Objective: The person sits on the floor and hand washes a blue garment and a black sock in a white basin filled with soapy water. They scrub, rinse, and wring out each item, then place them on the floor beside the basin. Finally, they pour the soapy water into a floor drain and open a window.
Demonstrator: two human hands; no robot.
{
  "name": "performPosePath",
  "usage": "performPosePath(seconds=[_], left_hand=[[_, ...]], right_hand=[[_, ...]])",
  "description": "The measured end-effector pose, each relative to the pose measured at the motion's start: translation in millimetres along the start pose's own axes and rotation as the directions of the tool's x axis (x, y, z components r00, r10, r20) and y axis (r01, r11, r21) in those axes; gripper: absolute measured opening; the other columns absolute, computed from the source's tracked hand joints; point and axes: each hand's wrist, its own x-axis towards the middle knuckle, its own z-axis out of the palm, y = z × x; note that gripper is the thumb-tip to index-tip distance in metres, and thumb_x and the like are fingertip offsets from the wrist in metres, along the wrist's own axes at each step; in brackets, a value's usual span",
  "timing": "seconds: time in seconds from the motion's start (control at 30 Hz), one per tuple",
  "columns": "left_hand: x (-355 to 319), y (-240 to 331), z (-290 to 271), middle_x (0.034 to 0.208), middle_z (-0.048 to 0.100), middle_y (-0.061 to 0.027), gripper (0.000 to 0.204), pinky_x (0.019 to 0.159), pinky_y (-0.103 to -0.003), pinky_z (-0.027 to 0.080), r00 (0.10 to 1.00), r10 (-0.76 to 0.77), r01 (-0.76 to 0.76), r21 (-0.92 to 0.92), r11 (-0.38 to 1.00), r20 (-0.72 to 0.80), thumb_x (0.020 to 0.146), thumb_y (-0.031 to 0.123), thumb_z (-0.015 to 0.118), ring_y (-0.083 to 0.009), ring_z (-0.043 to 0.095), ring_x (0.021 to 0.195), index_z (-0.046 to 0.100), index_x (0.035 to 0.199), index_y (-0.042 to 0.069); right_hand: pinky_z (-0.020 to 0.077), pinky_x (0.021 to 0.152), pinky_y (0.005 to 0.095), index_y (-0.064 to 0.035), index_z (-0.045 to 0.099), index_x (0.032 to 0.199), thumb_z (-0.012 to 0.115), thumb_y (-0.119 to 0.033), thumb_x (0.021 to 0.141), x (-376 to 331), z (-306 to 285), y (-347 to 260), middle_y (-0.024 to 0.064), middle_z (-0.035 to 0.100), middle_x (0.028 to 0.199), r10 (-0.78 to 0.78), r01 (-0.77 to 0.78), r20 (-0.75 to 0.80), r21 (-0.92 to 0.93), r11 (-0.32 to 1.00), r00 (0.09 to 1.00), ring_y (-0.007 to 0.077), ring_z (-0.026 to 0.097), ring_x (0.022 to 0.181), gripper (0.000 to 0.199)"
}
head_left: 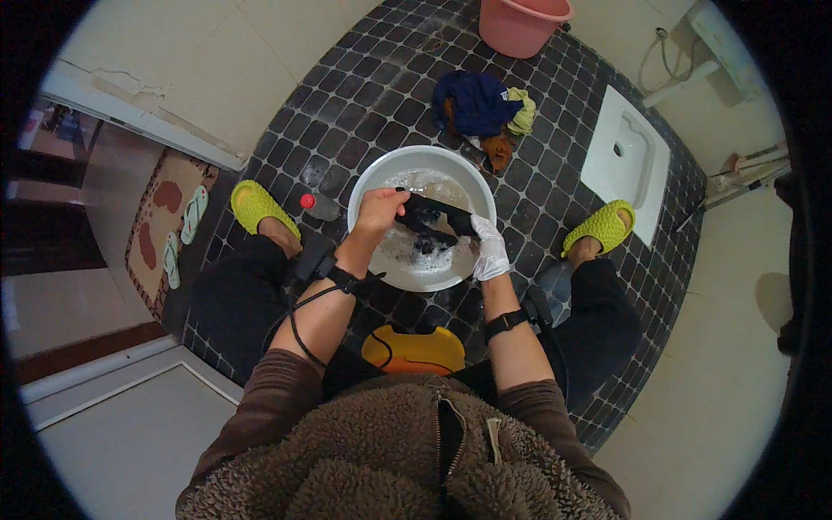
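A wet black cloth garment is stretched between my two hands, and its lower part hangs toward soapy water. Below it stands a round white basin with suds and cloudy water inside. My left hand, bare, closes on the cloth's left end above the basin's left side. In a thin whitish glove, my right hand grips the other end by the right rim. The exact kind of garment cannot be made out.
A clear bottle with red cap stands left of the basin. Beyond lie navy, brown and yellow clothes and a pink bucket. A white squat toilet is at right. A yellow stool is beneath me; green slippers flank the basin.
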Motion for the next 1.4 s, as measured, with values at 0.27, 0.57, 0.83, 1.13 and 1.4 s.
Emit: performPosePath(seconds=[0.27,0.57,0.83,1.13,1.4], left_hand=[[-10.9,-34.0,42.5,0.080,0.061,-0.0056,0.033,0.069,-0.029,0.045,0.941,0.317,-0.337,0.230,0.913,0.121,0.071,0.030,0.071,-0.0142,0.057,0.074,0.058,0.088,0.004],[-23.6,-4.4,42.9,0.076,0.057,0.0007,0.022,0.067,-0.025,0.044,0.946,0.145,-0.172,0.069,0.983,0.291,0.072,0.014,0.071,-0.0098,0.053,0.072,0.059,0.089,0.007],[-29.1,17.0,43.9,0.073,0.058,-0.0059,0.021,0.056,-0.028,0.045,0.865,0.475,-0.502,0.323,0.803,0.163,0.081,0.014,0.051,-0.0146,0.054,0.059,0.058,0.099,0.006],[-61.8,23.9,56.3,0.086,0.058,-0.0162,0.025,0.075,-0.037,0.046,0.739,0.617,-0.638,0.575,0.512,0.271,0.076,0.018,0.054,-0.0322,0.058,0.085,0.059,0.097,0.006],[4.2,-115.3,-69.9,0.080,0.056,-0.0083,0.034,0.058,-0.032,0.047,0.689,-0.048,0.278,0.203,0.939,-0.723,0.067,0.013,0.071,-0.0185,0.056,0.071,0.049,0.090,0.003]], right_hand=[[0.0482,0.061,0.0259,-0.0055,0.056,0.105,0.053,-0.018,0.087,-5.0,21.3,-5.6,0.0040,0.061,0.092,0.053,-0.079,0.118,0.235,0.969,0.992,0.0141,0.058,0.074,0.023],[0.0455,0.063,0.0233,-0.0064,0.059,0.100,0.060,-0.015,0.084,-31.9,37.3,-22.6,0.0001,0.060,0.089,-0.026,0.033,0.199,-0.032,0.999,0.980,0.0092,0.056,0.076,0.018],[0.0486,0.061,0.0261,-0.0077,0.058,0.103,0.043,-0.046,0.091,-27.9,37.6,-23.1,0.0083,0.062,0.080,0.082,-0.057,0.066,-0.317,0.947,0.994,0.0169,0.059,0.066,0.043],[0.0488,0.080,0.0375,-0.0100,0.052,0.113,0.050,-0.032,0.090,-29.7,62.8,-7.7,0.0057,0.057,0.104,0.007,-0.195,0.350,0.505,0.841,0.937,0.0207,0.055,0.094,0.032],[0.0426,0.043,0.0235,-0.0117,0.056,0.095,0.054,-0.021,0.087,4.5,37.5,15.0,0.0044,0.060,0.073,0.472,-0.443,0.160,0.682,0.582,0.867,0.0154,0.058,0.060,0.013]])
